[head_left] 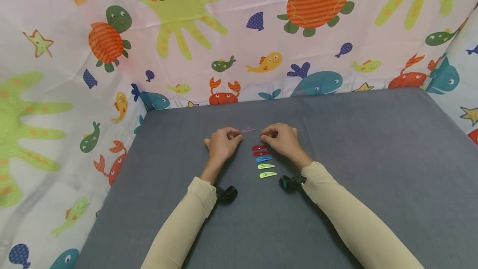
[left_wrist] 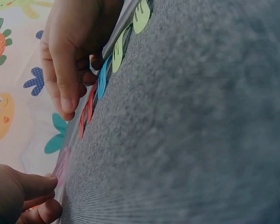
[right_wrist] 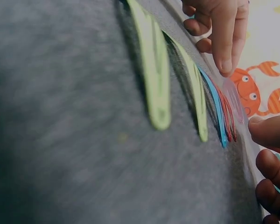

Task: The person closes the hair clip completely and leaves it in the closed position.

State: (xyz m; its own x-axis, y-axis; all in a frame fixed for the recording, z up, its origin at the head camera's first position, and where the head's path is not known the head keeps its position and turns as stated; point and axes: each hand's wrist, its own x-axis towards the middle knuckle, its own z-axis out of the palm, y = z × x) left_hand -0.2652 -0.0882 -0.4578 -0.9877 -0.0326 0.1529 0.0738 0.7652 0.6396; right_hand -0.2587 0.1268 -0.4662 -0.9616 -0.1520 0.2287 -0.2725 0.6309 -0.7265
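A pale pink snap hair clip (head_left: 248, 129) is pinched at one end by the thumb and forefinger of my left hand (head_left: 223, 143). Its other end points right, toward my right hand (head_left: 282, 139), whose loosely bent fingers hold nothing. In the right wrist view, a gap separates the right thumb (right_wrist: 266, 131) from the fingers. Nearer to me, several hair clips lie in a column: two red clips (head_left: 260, 153), a blue clip (head_left: 264, 159), and two lime-green clips (head_left: 268, 174). The right fingertips are close beside the upper red clip (head_left: 258, 147).
A grey cloth-covered table (head_left: 373, 169) spreads under both hands. Behind it and along the left and right hangs a white curtain (head_left: 239, 74) printed with sea animals. Black wrist cameras (head_left: 227, 194) sit under both forearms, close over the table.
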